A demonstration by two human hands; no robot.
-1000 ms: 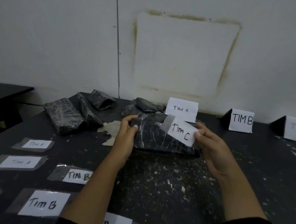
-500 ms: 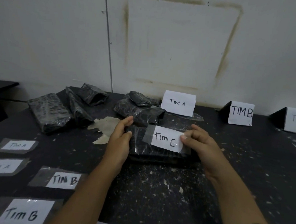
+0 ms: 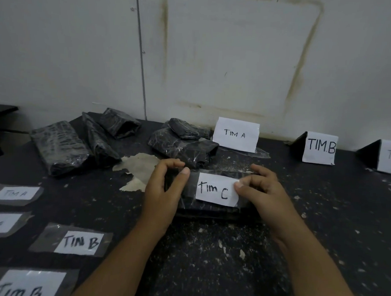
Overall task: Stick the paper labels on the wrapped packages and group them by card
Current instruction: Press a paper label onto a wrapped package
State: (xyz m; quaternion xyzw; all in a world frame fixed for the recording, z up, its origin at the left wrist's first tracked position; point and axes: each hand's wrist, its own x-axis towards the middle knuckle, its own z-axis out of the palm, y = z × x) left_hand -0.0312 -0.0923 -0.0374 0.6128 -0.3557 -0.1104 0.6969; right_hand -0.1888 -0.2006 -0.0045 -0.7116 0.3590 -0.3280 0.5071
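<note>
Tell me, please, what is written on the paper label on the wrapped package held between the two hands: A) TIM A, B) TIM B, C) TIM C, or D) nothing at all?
C: the paper label on the wrapped package, held between the left hand and the right hand, reads TIM C in black handwriting.

Bare workroom: stained wall [image 3: 229, 58] and scuffed black table [image 3: 205, 263].

glossy plastic-wrapped package [image 3: 211, 209], matt paper label [image 3: 217, 190], rough speckled table [image 3: 229, 253].
</note>
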